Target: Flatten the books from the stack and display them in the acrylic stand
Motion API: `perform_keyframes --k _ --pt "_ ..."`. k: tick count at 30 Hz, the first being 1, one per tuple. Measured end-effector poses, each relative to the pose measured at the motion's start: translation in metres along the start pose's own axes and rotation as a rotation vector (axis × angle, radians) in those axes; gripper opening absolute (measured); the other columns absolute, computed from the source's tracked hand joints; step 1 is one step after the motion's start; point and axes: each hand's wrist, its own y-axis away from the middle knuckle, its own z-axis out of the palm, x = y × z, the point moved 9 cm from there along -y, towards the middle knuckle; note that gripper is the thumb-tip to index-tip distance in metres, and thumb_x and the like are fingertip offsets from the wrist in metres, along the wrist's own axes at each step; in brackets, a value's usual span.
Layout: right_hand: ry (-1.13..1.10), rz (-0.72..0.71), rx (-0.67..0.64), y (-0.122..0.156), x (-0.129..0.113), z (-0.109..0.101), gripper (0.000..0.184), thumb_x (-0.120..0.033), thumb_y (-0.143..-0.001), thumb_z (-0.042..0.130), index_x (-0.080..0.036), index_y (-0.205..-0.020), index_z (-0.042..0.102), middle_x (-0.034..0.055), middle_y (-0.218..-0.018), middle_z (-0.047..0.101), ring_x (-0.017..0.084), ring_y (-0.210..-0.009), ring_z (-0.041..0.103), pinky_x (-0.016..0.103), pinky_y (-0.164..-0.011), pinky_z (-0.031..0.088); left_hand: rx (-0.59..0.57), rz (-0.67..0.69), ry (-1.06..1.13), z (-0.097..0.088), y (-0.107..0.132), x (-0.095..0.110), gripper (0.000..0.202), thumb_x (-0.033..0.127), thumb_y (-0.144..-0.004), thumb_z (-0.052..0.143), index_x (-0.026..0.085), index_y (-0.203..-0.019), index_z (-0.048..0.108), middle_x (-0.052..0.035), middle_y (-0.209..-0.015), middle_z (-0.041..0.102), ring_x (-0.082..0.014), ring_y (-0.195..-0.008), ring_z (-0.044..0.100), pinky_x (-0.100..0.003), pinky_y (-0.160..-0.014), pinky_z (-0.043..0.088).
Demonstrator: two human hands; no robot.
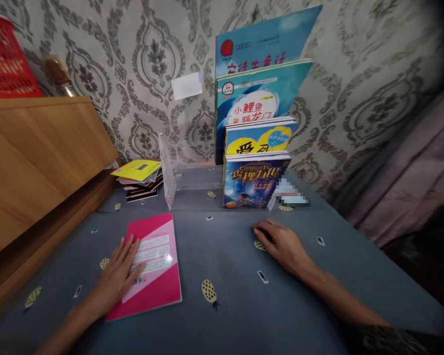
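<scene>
A pink book point(155, 286) with a white text panel lies on the table at the left front. My left hand point(120, 268) rests flat on its left part, fingers spread. Farther right, my right hand point(283, 246) rests on the tablecloth with its fingers loosely bent and nothing visible in it. Just beyond that hand, a clear acrylic book stand point(169, 172) holds several upright books on its right side. At the front is a dark blue book point(255, 182), then a blue and yellow book point(261, 138), a teal book point(259, 98) and a taller blue book point(259, 44) behind.
Left of the stand lies a stack of books point(138, 172) with a yellow one on top. A wooden cabinet point(40, 158) borders the table's left side, carrying a red basket point(9, 59). Patterned wallpaper point(155, 54) covers the wall behind; a pale curtain point(395, 172) hangs at right.
</scene>
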Motion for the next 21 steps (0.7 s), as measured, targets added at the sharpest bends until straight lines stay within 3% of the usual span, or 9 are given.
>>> perform_keyframes --k 5,9,14,18,21 --pt "0.023 -0.032 -0.021 0.003 -0.016 0.001 0.031 -0.029 -0.096 0.037 -0.021 -0.092 0.066 0.0076 -0.091 0.068 0.021 -0.084 0.065 0.03 -0.073 0.048 0.039 0.041 -0.019 0.001 0.008 0.039 0.065 0.049 -0.1 0.033 0.024 -0.157 0.013 -0.0067 -0.161 0.022 -0.0306 -0.149 0.012 -0.052 -0.116 0.03" --pt "0.034 -0.068 -0.068 0.006 -0.031 0.007 0.03 -0.027 -0.097 0.037 -0.019 -0.096 0.066 0.0092 -0.096 0.068 0.023 -0.092 0.064 0.032 -0.079 0.049 0.028 0.052 -0.02 0.002 -0.006 0.078 0.066 0.053 -0.1 0.031 0.021 -0.156 0.019 -0.0103 -0.161 0.023 -0.0332 -0.149 0.013 -0.055 -0.116 0.028" --pt "-0.019 -0.11 -0.084 0.01 -0.042 0.008 0.027 -0.024 -0.098 0.039 -0.016 -0.1 0.065 0.0092 -0.098 0.068 0.022 -0.094 0.062 0.033 -0.083 0.048 0.037 0.151 0.007 0.002 -0.025 0.141 0.067 0.055 -0.099 0.03 0.019 -0.155 0.024 -0.0128 -0.159 0.028 -0.0345 -0.149 0.015 -0.055 -0.116 0.026" --pt "-0.025 -0.096 -0.059 0.01 -0.041 0.005 0.025 -0.022 -0.098 0.041 -0.017 -0.103 0.065 0.0085 -0.099 0.069 0.021 -0.095 0.061 0.032 -0.084 0.047 0.056 0.24 0.021 -0.002 -0.037 0.19 0.068 0.059 -0.098 0.03 0.018 -0.152 0.031 -0.0157 -0.157 0.033 -0.0383 -0.147 0.021 -0.057 -0.113 0.029" --pt "0.021 -0.013 -0.051 0.009 -0.029 0.003 0.025 -0.021 -0.098 0.041 -0.016 -0.102 0.065 0.0091 -0.099 0.068 0.022 -0.095 0.061 0.031 -0.083 0.047 0.031 0.276 0.002 -0.009 -0.046 0.212 0.072 0.064 -0.096 0.03 0.016 -0.149 0.038 -0.0194 -0.152 0.039 -0.0428 -0.142 0.031 -0.061 -0.11 0.031"
